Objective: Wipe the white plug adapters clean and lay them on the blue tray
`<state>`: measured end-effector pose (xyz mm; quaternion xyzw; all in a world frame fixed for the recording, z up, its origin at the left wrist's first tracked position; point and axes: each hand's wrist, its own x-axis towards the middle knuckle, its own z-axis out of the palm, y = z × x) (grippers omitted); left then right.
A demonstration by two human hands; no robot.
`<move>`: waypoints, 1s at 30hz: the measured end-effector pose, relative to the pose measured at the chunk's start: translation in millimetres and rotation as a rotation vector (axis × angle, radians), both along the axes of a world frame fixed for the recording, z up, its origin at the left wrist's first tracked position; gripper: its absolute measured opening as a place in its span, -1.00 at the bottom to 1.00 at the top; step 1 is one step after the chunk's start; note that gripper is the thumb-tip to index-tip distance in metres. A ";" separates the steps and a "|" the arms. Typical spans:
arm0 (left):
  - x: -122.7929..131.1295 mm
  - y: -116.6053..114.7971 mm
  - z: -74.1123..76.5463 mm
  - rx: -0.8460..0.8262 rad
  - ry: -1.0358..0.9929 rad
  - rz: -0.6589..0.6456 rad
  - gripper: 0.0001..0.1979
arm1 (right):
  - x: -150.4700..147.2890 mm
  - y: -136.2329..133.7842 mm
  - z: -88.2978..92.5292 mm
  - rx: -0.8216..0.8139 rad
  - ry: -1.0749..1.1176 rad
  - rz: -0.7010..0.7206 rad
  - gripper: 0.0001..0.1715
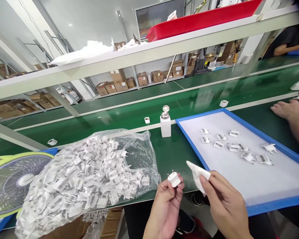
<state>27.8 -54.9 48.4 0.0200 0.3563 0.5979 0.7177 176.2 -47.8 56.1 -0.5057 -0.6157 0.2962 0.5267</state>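
Note:
My left hand point(167, 200) pinches a small white two-pin plug part point(174, 179) at the near edge of the green bench. My right hand point(223, 202) is closed on a folded white cloth point(197, 174) just right of the plug, not touching it. To the left lies a clear plastic bag point(89, 176) full of the same white plug parts. On the right a blue-rimmed white tray point(189, 141) carries several plug parts point(239, 147) laid out singly.
A white pump bottle with a metal cap point(165, 122) stands behind the hands. Loose white parts point(223, 103) lie on the green conveyor. A fan point(15, 182) sits at far left. Another person's hand point(287, 109) rests at the right edge. A shelf holds a red bin point(201, 20).

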 end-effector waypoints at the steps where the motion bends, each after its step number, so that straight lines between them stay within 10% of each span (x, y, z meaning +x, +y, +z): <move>1: 0.7 -0.1 0.6 -0.004 0.007 -0.009 -0.60 | -2.4 -0.7 -0.2 -0.036 0.015 -0.026 -0.67; 8: 12.1 0.7 -0.9 0.355 0.471 -0.060 -0.71 | -23.8 -2.2 -11.7 -0.203 0.165 0.192 -0.67; 17: 2.0 9.7 -29.5 0.562 1.481 0.298 -0.60 | -22.9 -18.0 -31.4 -0.338 0.355 0.143 -0.61; 22: 24.4 24.5 -22.6 0.731 1.476 0.170 -0.55 | 12.9 5.9 -19.1 0.171 -0.145 0.179 -0.72; 25: 44.9 44.4 -13.1 0.685 1.436 0.057 -0.55 | 43.3 15.2 -5.0 0.158 -0.319 0.292 -0.70; 30: 104.7 98.1 -10.8 0.769 1.297 -0.365 -0.74 | 87.8 5.5 9.4 0.154 -0.253 -0.163 -0.76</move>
